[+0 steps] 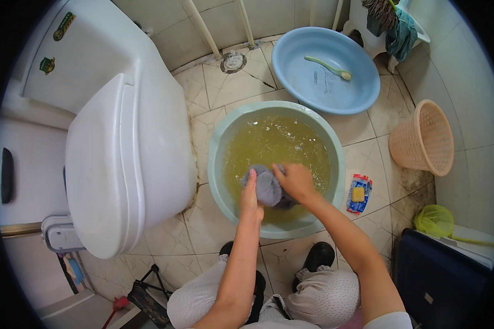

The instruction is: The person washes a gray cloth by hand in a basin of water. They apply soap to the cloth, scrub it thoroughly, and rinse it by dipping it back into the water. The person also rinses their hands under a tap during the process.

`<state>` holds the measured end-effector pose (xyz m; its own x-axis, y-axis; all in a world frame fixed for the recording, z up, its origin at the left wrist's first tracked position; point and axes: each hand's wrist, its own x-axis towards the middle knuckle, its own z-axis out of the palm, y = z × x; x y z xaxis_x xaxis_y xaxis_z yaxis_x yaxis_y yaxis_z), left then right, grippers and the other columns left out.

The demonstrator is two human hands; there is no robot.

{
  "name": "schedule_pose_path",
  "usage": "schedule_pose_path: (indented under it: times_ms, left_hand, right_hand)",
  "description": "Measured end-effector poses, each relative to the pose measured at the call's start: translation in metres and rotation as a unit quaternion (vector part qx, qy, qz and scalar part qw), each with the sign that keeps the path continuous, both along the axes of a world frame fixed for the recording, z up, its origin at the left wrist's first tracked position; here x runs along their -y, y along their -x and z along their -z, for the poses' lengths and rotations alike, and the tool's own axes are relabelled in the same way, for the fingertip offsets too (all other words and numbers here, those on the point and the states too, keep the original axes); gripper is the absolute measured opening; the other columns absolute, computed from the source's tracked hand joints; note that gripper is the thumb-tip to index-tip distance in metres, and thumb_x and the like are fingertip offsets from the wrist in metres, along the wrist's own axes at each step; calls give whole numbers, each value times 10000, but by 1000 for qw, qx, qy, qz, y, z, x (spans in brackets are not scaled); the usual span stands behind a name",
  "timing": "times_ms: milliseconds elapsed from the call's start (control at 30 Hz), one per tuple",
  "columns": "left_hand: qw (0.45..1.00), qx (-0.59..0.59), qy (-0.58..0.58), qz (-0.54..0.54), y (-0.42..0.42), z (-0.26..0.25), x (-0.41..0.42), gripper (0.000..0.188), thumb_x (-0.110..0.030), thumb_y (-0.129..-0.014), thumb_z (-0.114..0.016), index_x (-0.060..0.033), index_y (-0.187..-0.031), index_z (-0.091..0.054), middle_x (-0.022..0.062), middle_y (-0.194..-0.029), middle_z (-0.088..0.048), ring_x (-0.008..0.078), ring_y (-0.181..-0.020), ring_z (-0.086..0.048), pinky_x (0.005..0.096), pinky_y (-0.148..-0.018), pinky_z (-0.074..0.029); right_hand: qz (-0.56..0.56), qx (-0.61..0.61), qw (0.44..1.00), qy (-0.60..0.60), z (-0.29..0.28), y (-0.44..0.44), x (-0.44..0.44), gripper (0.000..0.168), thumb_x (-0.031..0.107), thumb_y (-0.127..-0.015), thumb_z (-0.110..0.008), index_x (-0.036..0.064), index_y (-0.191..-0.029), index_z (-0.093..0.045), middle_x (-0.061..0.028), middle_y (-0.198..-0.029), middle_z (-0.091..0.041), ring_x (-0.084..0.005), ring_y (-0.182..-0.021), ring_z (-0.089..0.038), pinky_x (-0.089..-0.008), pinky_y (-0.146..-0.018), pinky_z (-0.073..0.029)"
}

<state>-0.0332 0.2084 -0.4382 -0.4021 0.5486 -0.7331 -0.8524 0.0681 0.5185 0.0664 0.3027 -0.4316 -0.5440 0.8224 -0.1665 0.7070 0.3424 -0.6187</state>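
A wet grey fuzzy cloth item (268,190) is held between both hands over a pale green basin (219,181). Yellowish, cloudy water (271,142) with some suds fills much of the basin. My left hand (251,199) presses on the item's left side, its thumb lying along the front. From the right, my right hand (296,181) grips the item with curled fingers. A darker part of the cloth hangs below that hand, near the water; whether it dips in cannot be told.
Behind stands a blue plastic basin (286,78) holding a green-handled brush (327,66). To the right are a yellow soap bar (358,194) on its wrapper (364,205) and a peach plastic basket (407,137). A white toilet (164,144) borders the left. A floor drain (233,61) lies behind.
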Motion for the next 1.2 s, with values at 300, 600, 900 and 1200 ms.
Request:
schedule_pose_path:
  times_ms: [300,600,900,1200]
  left_hand:
    - [895,-270,145,324,6,77,23,675,-521,-879,-453,-68,-1359,-313,134,-1402,-277,243,-1306,-268,397,-1027,-272]
    - [991,100,-30,84,-11,20,4,872,-736,-791,-335,-45,-1321,-353,124,-1277,-448,285,-1163,-442,433,-983,-352]
    - [985,69,-142,67,11,-20,-4,612,-529,-803,-571,-58,-1186,-493,96,-1065,-556,212,-869,-568,345,-758,-485]
    - [998,48,-26,18,2,-27,-5,373,-298,-758,-674,-72,-1030,-554,76,-918,-578,192,-812,-567,328,-679,-472]
  right_hand:
    - [-103,43,986,-128,58,-28,6,585,284,-704,-695,127,-1221,-468,-208,-1131,-535,-354,-890,-588,-426,-758,-479]
    - [-88,-300,890,332,15,-11,10,479,143,-714,-665,54,-1163,-525,-179,-1010,-610,-258,-880,-600,-332,-767,-464]
    - [-157,-205,921,291,-67,-4,41,300,315,-754,-632,46,-886,-611,-155,-740,-612,-293,-695,-592,-373,-629,-442]
    - [-44,-134,982,123,-65,7,51,252,310,-777,-579,61,-763,-616,-189,-620,-590,-385,-582,-575,-452,-553,-459]
